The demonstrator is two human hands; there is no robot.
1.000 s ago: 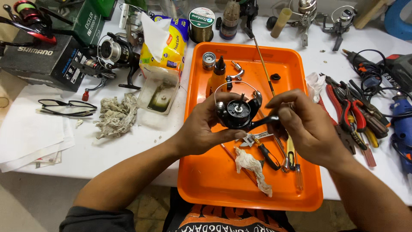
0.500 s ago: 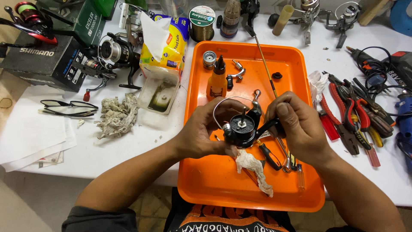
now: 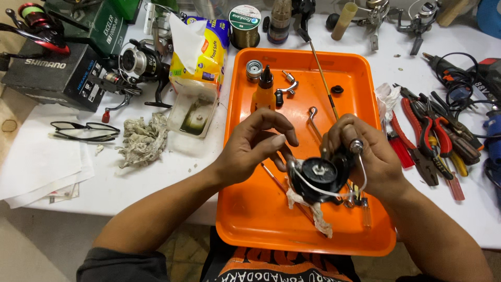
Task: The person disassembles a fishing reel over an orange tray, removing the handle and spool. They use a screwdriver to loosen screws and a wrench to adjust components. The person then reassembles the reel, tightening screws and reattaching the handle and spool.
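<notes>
My reel rotor (image 3: 319, 176) looks like matt black plastic with a glossy wire bail; the tray (image 3: 250, 219) is smooth orange plastic, the rag (image 3: 313, 209) rough cloth.

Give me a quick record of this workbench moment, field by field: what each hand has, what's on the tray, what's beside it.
left hand: fingers on the black fishing reel rotor
right hand: gripping the rotor by its wire bail side
under rotor: crumpled rag
orange tray: oil bottle, thin rod, small metal parts
right of tray: red-handled pliers
left of tray: eyeglasses, tissue pack, dirty wad
</notes>
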